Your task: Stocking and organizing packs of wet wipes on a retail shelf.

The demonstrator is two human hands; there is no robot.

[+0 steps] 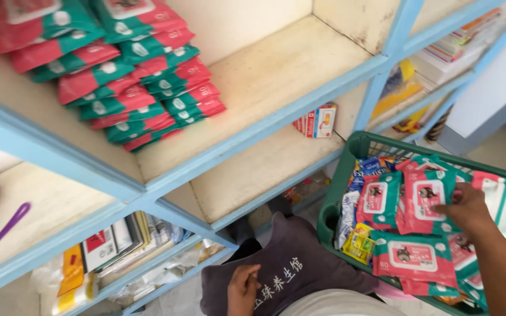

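Right hand (467,208) reaching into the green basket (330,202), fingers (443,209) pinched on a red-and-teal wipes pack (424,199) standing among others | left hand (242,288) resting on a dark purple cloth (291,263), fingers curled, holding nothing | more packs stacked (130,76) on the blue-edged shelf (265,76) above.

Single head-worn view, steeply downward, close over shelves (147,181) and basket (346,175)
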